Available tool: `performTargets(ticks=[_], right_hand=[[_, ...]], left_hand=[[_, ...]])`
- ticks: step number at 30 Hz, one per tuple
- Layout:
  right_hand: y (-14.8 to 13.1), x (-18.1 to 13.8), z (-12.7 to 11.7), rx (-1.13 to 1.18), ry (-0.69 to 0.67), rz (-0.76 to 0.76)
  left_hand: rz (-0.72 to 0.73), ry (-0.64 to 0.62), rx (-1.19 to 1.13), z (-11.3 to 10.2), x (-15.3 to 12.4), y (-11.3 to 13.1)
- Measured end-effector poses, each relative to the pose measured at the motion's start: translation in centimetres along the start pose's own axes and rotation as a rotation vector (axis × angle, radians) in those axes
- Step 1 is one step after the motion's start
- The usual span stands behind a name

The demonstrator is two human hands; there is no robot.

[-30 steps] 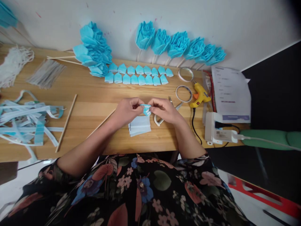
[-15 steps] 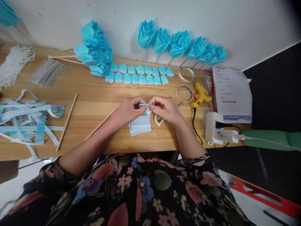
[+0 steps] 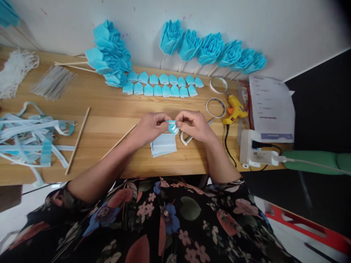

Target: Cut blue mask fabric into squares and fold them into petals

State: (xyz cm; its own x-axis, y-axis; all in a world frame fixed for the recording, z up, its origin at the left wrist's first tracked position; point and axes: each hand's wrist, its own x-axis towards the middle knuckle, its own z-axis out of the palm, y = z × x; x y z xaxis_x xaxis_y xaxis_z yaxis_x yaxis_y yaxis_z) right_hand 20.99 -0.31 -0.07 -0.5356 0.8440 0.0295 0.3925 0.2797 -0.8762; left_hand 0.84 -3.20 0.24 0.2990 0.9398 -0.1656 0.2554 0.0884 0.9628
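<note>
Between my hands is a small blue fabric piece (image 3: 172,127) with white strips on it, partly folded and partly hidden by my fingers. My left hand (image 3: 153,126) pinches its left end between thumb and forefinger. At its right end, my right hand (image 3: 192,125) pinches it the same way. Just below lies a stack of pale fabric squares (image 3: 163,145) on the table. White-handled scissors (image 3: 185,141) rest under my right hand, partly covered by it. Beyond my hands, folded blue petals (image 3: 165,90) stand in two rows.
Blue fabric flowers (image 3: 210,49) on sticks lean on the wall; more flowers (image 3: 109,54) are bunched left. Tape rolls (image 3: 215,107), a yellow glue gun (image 3: 234,109) and a white power strip (image 3: 249,148) sit right. Cut strips (image 3: 27,140) and a wooden stick (image 3: 78,140) lie left.
The blue piece has been turned, so more of its folded face hangs below my fingers. My left fingers have shifted slightly along it; both hands still pinch it.
</note>
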Motion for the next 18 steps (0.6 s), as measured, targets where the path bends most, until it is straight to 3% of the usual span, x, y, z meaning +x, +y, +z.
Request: performTargets(ticks=[5, 9, 18], right_hand=[[0.2, 0.0, 0.0, 0.033, 0.027, 0.013], [-0.1, -0.1, 0.0, 0.05, 0.003, 0.014], [-0.2, 0.0, 0.3, -0.03, -0.044, 0.011]], left_hand=[[0.009, 0.025, -0.063, -0.2, 0.1, 0.4], [0.025, 0.083, 0.024, 0.0, 0.1, 0.2], [0.053, 0.087, 0.156, 0.7, -0.1, -0.6]])
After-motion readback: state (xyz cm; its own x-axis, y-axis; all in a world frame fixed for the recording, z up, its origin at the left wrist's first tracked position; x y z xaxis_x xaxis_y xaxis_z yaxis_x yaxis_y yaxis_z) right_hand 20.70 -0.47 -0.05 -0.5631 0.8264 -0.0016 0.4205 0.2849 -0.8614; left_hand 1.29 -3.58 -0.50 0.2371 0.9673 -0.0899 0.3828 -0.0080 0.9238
